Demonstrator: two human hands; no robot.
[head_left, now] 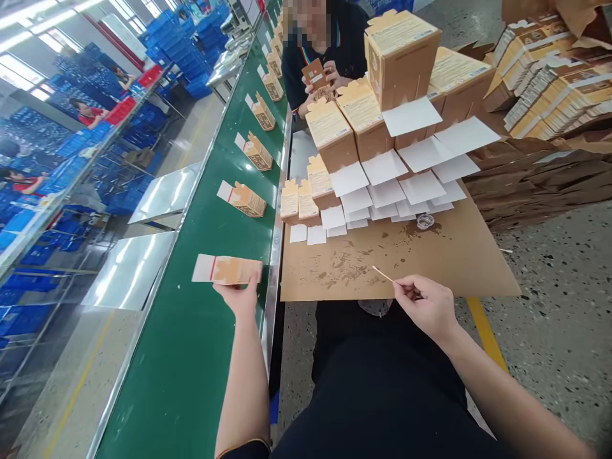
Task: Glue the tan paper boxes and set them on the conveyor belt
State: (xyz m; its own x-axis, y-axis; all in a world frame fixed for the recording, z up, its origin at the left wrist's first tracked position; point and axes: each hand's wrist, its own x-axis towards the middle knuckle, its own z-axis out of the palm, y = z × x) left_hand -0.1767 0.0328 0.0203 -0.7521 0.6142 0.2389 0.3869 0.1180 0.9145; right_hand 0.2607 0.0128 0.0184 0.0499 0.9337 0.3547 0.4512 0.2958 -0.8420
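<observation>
My left hand [239, 296] is closed around the near end of a small carton [234, 270] over the green conveyor belt [191, 357]. The carton's white flap with a red line points left. Over the cardboard sheet [454, 274], my right hand [425, 303] pinches a thin cotton swab [382, 274], its tip pointing up and left. Beyond the swab, a small clear dish [424, 221] stands amid dark wet spots. Brown smears mark the cardboard near the swab's tip. Stacked cartons [335, 134] with white flaps toward me fill the far part of the sheet.
More cartons [246, 199] stand in a row along the belt. Across the stack, a co-worker [344, 38] holds a brown carton. Bundled flat cartons [564, 89] lie at right on brown paper. Metal side tables [129, 268] and blue crates [176, 38] stand left of the belt.
</observation>
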